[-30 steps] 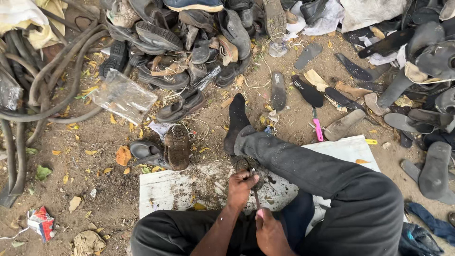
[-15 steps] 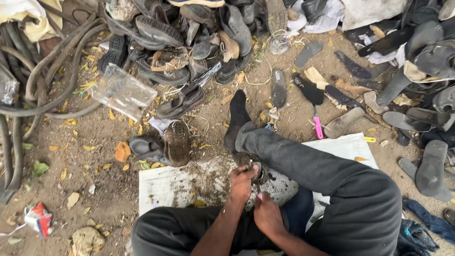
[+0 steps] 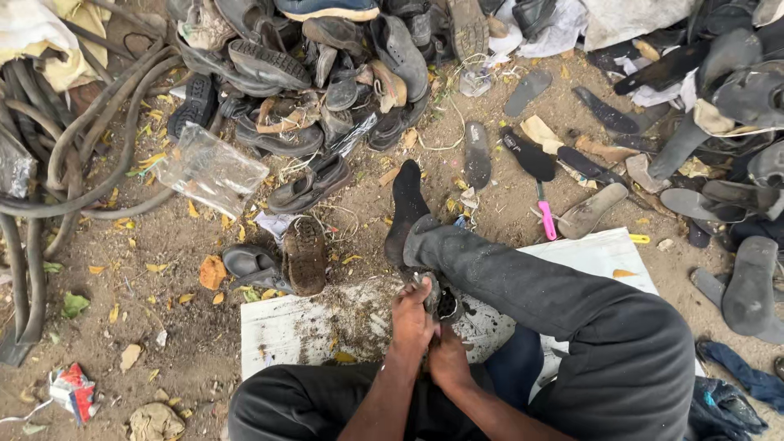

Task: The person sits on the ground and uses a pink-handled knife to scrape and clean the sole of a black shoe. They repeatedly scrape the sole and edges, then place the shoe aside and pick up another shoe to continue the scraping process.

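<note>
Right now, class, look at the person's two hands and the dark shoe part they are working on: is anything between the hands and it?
Nothing visible is. The left hand grips the dark shoe part directly, and the right hand presses close below it, above the dirty white board. Whether the right hand touches it cannot be told.

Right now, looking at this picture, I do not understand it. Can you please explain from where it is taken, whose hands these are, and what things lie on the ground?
There is no machine here. The camera sits on a person's head and looks down, so you see that person's own arms and legs. The person sits on a dirty white board laid on bare earth. The left hand and right hand are close together, both gripping a small dark object; I cannot tell exactly what it is. One leg in grey trousers ends in a black sock. Ahead lies a pile of old shoes, loose soles, a pink-handled tool, a clear plastic bag and dark hoses.
</note>
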